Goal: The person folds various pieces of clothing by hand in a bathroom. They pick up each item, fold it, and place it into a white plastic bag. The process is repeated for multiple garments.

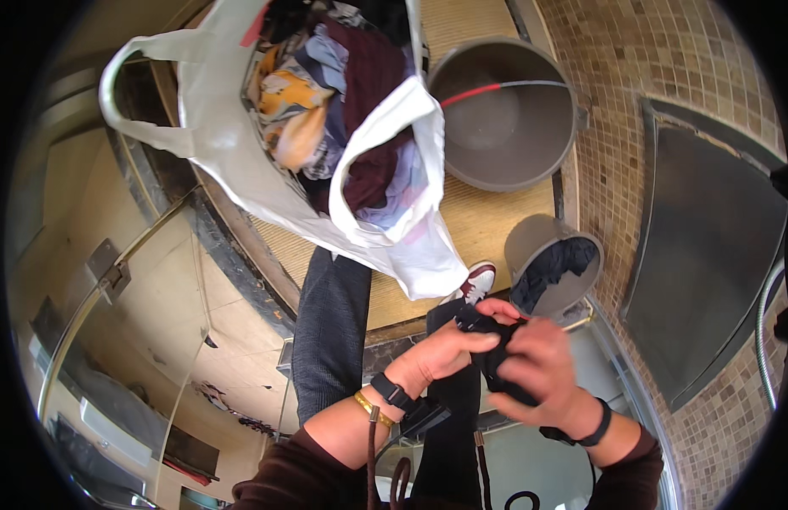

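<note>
My left hand (pixel 454 347) grips a bunched black cloth (pixel 496 357) above my knee, its thumb on top. My right hand (pixel 540 370), blurred, has hold of the same cloth from the right side; the palm side is hidden. Just beyond them a small grey bin (pixel 534 242) holds dark cloth (pixel 553 264) and is tilted in view. A large white plastic bag (pixel 221 153) stands wide open ahead of me, filled with mixed clothes (pixel 368 76) in maroon, yellow, blue and lilac.
A big grey-brown bucket (pixel 515 146) with a red and grey handle stands right of the bag on a ribbed tan mat (pixel 483 217). At the right is a mosaic-tiled wall (pixel 623 57) with a dark panel (pixel 706 248) and a metal hose (pixel 764 338). A glass door (pixel 132 319) with a metal hinge stands at the left.
</note>
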A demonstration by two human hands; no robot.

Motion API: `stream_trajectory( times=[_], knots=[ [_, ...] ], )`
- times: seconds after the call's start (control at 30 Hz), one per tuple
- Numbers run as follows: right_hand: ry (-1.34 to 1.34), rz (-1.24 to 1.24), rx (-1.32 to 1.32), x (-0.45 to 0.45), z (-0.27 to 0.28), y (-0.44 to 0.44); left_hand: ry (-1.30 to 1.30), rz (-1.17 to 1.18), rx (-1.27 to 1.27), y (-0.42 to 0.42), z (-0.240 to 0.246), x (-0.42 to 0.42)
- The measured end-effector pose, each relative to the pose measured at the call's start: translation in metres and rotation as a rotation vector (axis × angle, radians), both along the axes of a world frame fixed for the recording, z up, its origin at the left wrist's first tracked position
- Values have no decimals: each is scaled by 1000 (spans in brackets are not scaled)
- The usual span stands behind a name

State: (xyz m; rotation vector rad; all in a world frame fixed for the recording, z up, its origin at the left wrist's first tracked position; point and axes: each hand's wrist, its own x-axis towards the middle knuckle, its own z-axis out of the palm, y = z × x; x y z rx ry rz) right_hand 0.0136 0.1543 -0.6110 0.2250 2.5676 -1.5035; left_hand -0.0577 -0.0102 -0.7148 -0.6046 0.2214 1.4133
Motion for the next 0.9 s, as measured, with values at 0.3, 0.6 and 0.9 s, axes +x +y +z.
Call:
stream_trajectory(
  times=[0.3,0.6,0.9],
  knots=[
    [-484,-836,-822,-53,34,43,202,52,342,-48,-2,-20],
    [88,-803,-1504,-170,82,18,142,421,395,-41,37,-96],
    [30,-469,-1349,-260,98,-1,115,322,97,-33,25,-110]
  ],
)
